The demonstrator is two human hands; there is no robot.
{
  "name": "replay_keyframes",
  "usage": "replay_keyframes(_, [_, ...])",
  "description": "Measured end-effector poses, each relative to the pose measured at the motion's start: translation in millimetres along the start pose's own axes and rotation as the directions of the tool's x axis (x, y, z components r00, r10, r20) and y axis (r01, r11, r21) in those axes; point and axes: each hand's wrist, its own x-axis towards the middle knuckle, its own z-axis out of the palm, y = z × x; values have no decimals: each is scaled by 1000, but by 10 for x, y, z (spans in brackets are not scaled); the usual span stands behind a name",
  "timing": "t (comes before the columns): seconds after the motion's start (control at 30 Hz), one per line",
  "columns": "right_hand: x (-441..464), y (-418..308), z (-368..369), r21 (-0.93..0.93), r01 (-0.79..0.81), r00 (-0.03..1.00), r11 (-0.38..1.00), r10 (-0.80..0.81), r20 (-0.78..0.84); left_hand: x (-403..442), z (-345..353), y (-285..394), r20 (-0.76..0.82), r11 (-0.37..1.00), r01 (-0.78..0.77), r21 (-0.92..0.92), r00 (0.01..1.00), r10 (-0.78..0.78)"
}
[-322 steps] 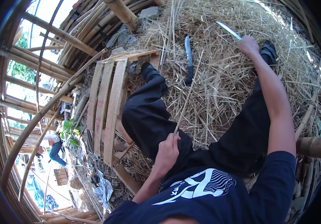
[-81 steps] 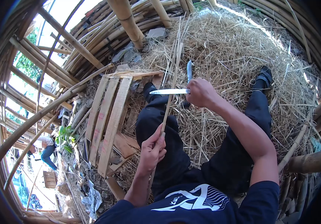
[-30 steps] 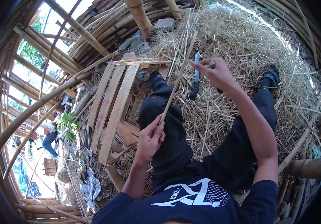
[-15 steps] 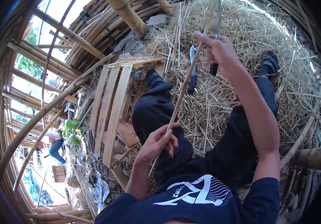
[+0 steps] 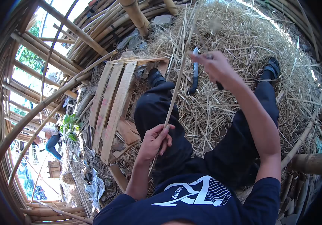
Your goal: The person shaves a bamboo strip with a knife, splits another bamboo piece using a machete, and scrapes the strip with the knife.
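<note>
A long thin bamboo strip (image 5: 174, 93) slants up from my lap, past my left knee and over the straw. My left hand (image 5: 155, 141) is closed around its lower part, thumb along the strip. My right hand (image 5: 216, 67) grips a knife (image 5: 219, 86) by its black handle, whose butt shows below the fist. The knife's blade is smeared by motion, and I cannot tell whether it touches the strip. The right index finger reaches toward the strip's upper part. Between my feet a second blade with a black handle (image 5: 192, 89) lies on the straw.
Bamboo shavings (image 5: 213, 120) cover the ground around my legs. A slatted wooden pallet (image 5: 112, 112) stands at my left. Bamboo poles (image 5: 82, 32) form a frame on the left and behind. Another person (image 5: 53, 141) bends over far left. A thick bamboo pole (image 5: 311, 162) lies right.
My right hand has moved down and slightly left with the knife. The bamboo strip's upper end has swung left. My left hand keeps hold of the strip, its fingers closed more tightly.
</note>
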Motion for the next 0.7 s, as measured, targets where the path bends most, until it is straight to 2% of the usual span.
replay_keyframes(0.03, [-23, 25, 94, 6, 20, 998, 1000, -21, 61, 48, 20, 35, -2, 1000, -12, -1, 1000, 12])
replay_keyframes(0.13, [11, 121, 285, 91, 87, 991, 992, -95, 93, 150, 113, 125, 50, 999, -34, -9, 998, 34])
replay_keyframes(0.23, [61, 126, 275, 140, 114, 993, 984, -118, 18, 195, 200, 139, 70, 999, -17, -30, 997, 19])
replay_keyframes(0.3, [84, 26, 149, 227, 84, 989, 970, -53, -138, 176, 237, 104, 51, 997, -17, -73, 999, 21])
replay_keyframes(0.33, [94, 16, 75, 134, 126, 974, 983, -97, -204, 166, 250, 93, 53, 997, -5, -74, 999, 9])
replay_keyframes(0.43, [167, 96, -40, 105, 146, 958, 984, -114, -264, 163, 251, 76, 21, 998, -33, -52, 999, 34])
replay_keyframes(0.47, [142, 107, -51, 18, 181, 956, 983, -172, -237, 190, 222, 77, 19, 998, -59, -26, 998, 60])
replay_keyframes(0.5, [117, 116, -19, 13, 184, 957, 983, -176, -231, 222, 199, 80, 17, 996, -90, -1, 996, 90])
replay_keyframes(0.53, [82, 130, 21, -145, 204, 948, 968, -232, -218, 256, 205, 68, -8, 993, -109, -33, 994, 109])
replay_keyframes(0.6, [-42, 143, 93, -431, 282, 902, 857, -389, -184, 314, 179, 109, -22, 989, -101, -111, 995, 99])
replay_keyframes(0.63, [-74, 190, 126, -435, 290, 900, 853, -398, -180, 338, 167, 131, -28, 980, -85, -183, 996, 81])
replay_keyframes(0.7, [-99, 333, 203, -626, 379, 871, 682, -491, -7, 376, 154, 159, -34, 974, -94, -207, 995, 89])
